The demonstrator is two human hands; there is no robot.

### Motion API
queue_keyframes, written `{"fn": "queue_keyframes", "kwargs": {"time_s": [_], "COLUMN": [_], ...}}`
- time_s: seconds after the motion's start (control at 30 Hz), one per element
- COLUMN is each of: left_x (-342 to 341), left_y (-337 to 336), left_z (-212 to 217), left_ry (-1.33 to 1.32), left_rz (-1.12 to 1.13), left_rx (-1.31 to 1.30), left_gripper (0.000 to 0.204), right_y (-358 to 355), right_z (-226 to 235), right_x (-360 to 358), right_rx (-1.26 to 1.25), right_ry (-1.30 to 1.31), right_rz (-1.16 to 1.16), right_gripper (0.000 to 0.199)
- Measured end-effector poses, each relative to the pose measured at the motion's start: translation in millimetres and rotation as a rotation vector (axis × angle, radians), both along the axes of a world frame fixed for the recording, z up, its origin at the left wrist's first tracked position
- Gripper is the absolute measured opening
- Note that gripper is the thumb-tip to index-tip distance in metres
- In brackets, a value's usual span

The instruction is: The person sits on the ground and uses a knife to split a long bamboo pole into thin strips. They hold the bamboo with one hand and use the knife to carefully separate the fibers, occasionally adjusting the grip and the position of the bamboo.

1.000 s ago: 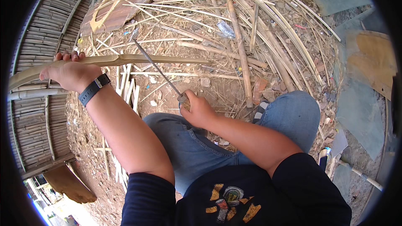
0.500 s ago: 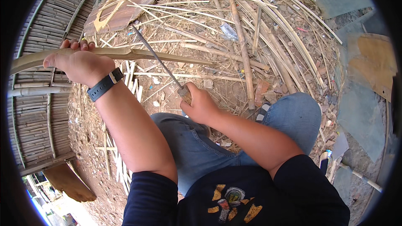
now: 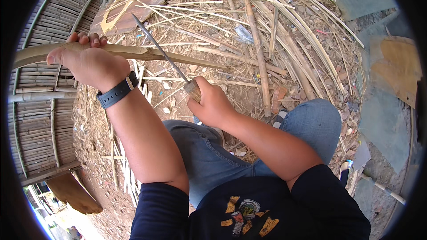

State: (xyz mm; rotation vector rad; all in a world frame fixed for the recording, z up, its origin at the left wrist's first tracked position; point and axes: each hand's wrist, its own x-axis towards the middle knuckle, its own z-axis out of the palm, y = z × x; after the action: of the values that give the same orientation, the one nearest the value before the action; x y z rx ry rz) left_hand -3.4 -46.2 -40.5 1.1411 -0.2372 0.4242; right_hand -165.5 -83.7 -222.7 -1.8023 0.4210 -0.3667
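My left hand [image 3: 91, 64], with a dark watch strap on the wrist, is wrapped round a long split bamboo pole [image 3: 129, 52]. The pole runs from the left rim across to the middle and tapers to a thin end on the right. In my right hand [image 3: 212, 104] is a long-bladed knife [image 3: 162, 52], held by its thick wooden handle. Its narrow dark blade slants up and left, crossing over the pole to the right of my left hand. From this angle I cannot tell whether blade and pole touch.
Split bamboo strips [image 3: 307, 31] and round poles [image 3: 258, 53] litter the straw-strewn ground ahead. A brown board [image 3: 126, 18] lies far left, near a slatted bamboo wall [image 3: 40, 129]. Grey sheets [image 3: 384, 115] line the right side. My jeans-clad knees are bent below my hands.
The knife's tip has moved up and left, and my right hand has shifted slightly up and left. My left hand has moved a little right and up with the pole's near part.
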Motion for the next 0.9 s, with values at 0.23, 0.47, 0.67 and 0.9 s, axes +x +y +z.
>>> {"fn": "queue_keyframes", "kwargs": {"time_s": [0.23, 0.47, 0.67, 0.9], "left_x": [-15, 1, -15, -10], "left_y": [-16, -5, -18, -18], "left_z": [-1, 1, -1, -4], "left_ry": [-0.04, 0.042, -0.038, -0.072], "left_rz": [-0.024, 0.057, 0.074, 0.001], "left_rx": [0.026, -0.042, 0.046, 0.023], "left_gripper": [0.066, 0.069, 0.071, 0.071], "right_y": [-12, -9, -12, -18], "right_z": [-8, 16, -53, -35], "right_x": [5, 2, 0, 2], "right_rx": [-0.038, 0.015, 0.024, 0.064], "right_ry": [0.008, 0.081, 0.237, 0.328], "right_rz": [-0.073, -0.012, -0.106, -0.132], "right_gripper": [0.044, 0.046, 0.045, 0.037]}}
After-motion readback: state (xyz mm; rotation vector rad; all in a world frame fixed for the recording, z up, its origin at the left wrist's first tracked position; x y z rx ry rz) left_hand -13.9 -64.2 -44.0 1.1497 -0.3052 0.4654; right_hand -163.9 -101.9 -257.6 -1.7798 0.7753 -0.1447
